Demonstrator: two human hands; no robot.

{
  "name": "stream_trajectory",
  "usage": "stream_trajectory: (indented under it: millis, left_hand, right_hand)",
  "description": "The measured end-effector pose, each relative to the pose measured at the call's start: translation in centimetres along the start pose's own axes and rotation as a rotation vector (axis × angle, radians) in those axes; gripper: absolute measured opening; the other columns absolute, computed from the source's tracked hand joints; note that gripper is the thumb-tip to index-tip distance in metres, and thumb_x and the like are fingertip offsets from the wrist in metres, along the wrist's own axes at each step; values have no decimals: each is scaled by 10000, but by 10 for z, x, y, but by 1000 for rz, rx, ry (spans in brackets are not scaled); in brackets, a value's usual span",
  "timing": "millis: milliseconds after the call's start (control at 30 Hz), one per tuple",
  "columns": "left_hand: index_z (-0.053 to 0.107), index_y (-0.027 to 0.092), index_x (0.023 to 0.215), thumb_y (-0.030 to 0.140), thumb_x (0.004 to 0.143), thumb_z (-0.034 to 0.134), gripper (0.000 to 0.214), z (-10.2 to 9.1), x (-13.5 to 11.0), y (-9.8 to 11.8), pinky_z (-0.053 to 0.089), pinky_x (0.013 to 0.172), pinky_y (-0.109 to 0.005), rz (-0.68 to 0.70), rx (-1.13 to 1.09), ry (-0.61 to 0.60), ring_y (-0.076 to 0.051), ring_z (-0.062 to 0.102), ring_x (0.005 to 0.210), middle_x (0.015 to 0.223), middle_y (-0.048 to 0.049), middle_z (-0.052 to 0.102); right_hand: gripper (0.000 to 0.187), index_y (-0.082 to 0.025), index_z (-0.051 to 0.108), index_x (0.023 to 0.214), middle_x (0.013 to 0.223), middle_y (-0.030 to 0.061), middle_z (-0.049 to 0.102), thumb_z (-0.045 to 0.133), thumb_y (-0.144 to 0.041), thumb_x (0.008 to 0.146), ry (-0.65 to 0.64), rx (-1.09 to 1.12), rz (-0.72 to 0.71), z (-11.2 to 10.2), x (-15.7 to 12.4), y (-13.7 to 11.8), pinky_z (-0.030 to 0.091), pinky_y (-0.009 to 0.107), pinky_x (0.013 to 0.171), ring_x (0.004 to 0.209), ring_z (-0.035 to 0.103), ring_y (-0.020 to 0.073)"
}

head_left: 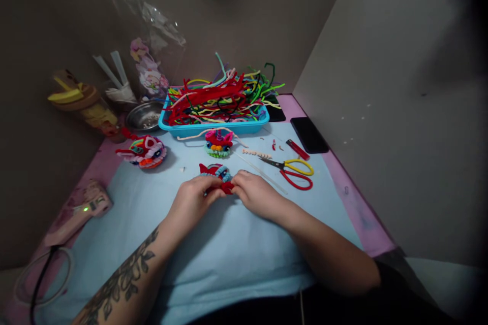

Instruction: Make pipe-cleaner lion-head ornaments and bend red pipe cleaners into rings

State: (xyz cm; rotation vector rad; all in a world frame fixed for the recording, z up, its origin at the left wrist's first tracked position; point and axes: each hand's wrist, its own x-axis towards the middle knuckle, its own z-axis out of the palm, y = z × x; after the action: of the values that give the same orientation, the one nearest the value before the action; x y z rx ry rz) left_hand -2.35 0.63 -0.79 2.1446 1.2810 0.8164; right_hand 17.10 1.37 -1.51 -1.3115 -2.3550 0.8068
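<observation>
A small red and light-blue pipe-cleaner figure [215,168] is between my hands, over the light-blue sheet. My left hand [195,195] pinches its near left side with thumb and fingers. On the other side, my right hand [257,194] is closed on the red part at the lower right. Fingers cover much of its near face. Just beyond it sits a pipe-cleaner head [218,144] with pink ears and a green fringe. Another colourful pipe-cleaner head [145,152] lies to the left. Yellow-and-red-handled scissors [293,172] rest to the right, blades pointing left.
A blue tray [213,130] heaped with pipe cleaners stands at the back. Beside it is a metal bowl [144,118]. A red lighter [298,150], a dark phone [309,135] and a twisted beige strip [256,154] lie right. A pink glue gun [82,216] lies left with its cable.
</observation>
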Motion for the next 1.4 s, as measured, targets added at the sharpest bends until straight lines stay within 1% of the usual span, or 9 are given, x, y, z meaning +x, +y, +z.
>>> stream_trajectory:
  millis: [167,333,467,667,833,933,1033,1233,1400]
  left_hand:
    - [707,224,931,205,766,664,171,2,-2,-2,506,708,-270,-28,15,-25,-168,668,710,839,-24,739]
    - [718,227,864,170,803,607,139,1,1,-2,484,705,-245,25,26,-157,-162,663,749,831,-19,734]
    - [690,197,834,175,837,547,145,-1,2,1,460,683,-245,1,40,-232,-154,642,720,802,-28,713]
    - [616,170,756,187,854,475,172,-1,2,7,406,619,-242,-35,82,-218,-145,560,659,720,-28,628]
    - [584,171,721,235,834,489,161,-3,3,10,388,598,-244,-118,2,-43,-144,527,633,682,-16,594]
    - [585,170,733,312,828,516,183,-4,3,13,402,595,-240,-254,-173,95,-141,538,632,687,-8,610]
    - [576,165,723,352,808,546,208,-3,3,16,413,597,-231,-336,-344,157,-133,538,632,682,-3,609]
    - [583,154,732,390,778,614,243,6,4,21,364,502,-200,-426,-611,88,-87,456,522,623,20,556]
    - [598,151,777,360,731,684,230,9,3,19,422,562,-221,-487,-797,21,-103,538,549,596,23,582]
  right_hand:
    - [128,-138,611,887,887,77,598,483,-148,891,-74,-136,26,1,0,-4,406,283,760,849,570,184]
    - [146,-132,609,906,934,108,618,472,-181,904,-135,-245,24,3,-1,-6,410,299,718,852,591,211]
    - [164,-140,605,899,928,107,627,455,-201,919,-148,-286,-8,5,-2,-6,413,303,709,842,594,213]
    - [155,-132,604,889,923,110,618,468,-202,913,-117,-215,-20,4,-4,-8,421,318,723,836,581,213]
    - [103,-156,614,828,839,43,588,517,-134,856,43,183,-12,-2,-4,-9,429,273,719,799,558,157]
    - [83,-170,632,869,844,25,584,568,-163,816,173,453,55,-4,-4,-9,441,248,678,763,555,134]
    - [97,-178,644,875,831,19,583,600,-215,798,273,564,65,-2,-4,-12,442,235,640,740,552,129]
    - [130,-172,601,701,705,8,561,568,-226,814,455,572,66,0,-4,-16,416,237,617,699,535,135]
    - [149,-175,568,668,691,-3,545,565,-215,811,470,578,50,-7,-3,-11,417,247,652,699,528,135]
